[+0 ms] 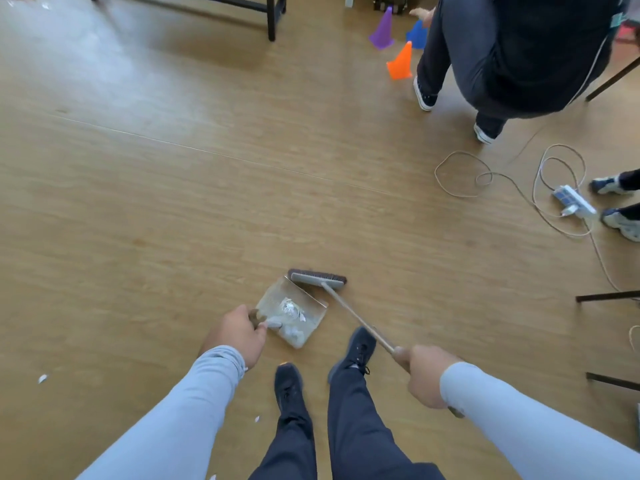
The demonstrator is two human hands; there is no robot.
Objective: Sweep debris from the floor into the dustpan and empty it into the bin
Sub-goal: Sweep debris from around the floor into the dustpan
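Left hand (pixel 236 336) curled tight round dustpan (pixel 292 313) handle. Right hand (pixel 426 375) fisted round broom (pixel 317 278) stick. Broom head at dustpan's far lip; white scraps (pixel 292 311) inside dustpan, on floor (pixel 173 202).

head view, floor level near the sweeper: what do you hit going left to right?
Paper scrap → left hand gripping the dustpan handle → dustpan holding white debris → broom head at the pan's far edge → right hand gripping the broom handle → power strip.
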